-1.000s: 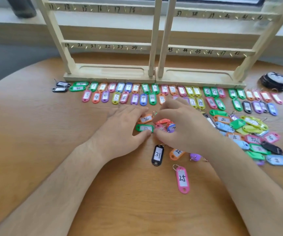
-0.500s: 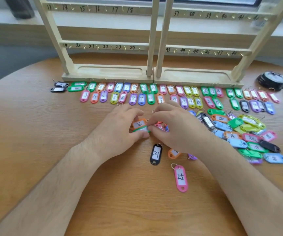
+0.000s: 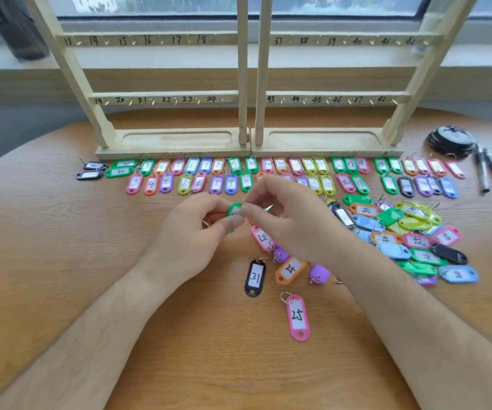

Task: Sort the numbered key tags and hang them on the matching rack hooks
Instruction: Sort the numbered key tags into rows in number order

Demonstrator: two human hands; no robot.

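Note:
My left hand (image 3: 193,232) and my right hand (image 3: 286,220) meet above the table and together pinch a green key tag (image 3: 234,209). An orange tag (image 3: 216,217) lies under my left fingers; whether they hold it I cannot tell. Two rows of numbered tags (image 3: 218,174) lie sorted in front of the wooden rack (image 3: 249,99), whose numbered hooks carry nothing. Loose tags lie near my hands: black 31 (image 3: 255,277), orange 25 (image 3: 289,269), pink 25 (image 3: 297,317). An unsorted heap of tags (image 3: 407,235) lies to the right.
A black round object (image 3: 450,140) and two marker pens (image 3: 490,173) lie at the far right. A dark container (image 3: 11,25) stands on the window sill at the back left. Bare wooden tabletop (image 3: 46,232) spreads to the left and front.
Both hands have lifted from the table surface, bringing the green tag up between them. A pink tag that they covered now shows below my right hand.

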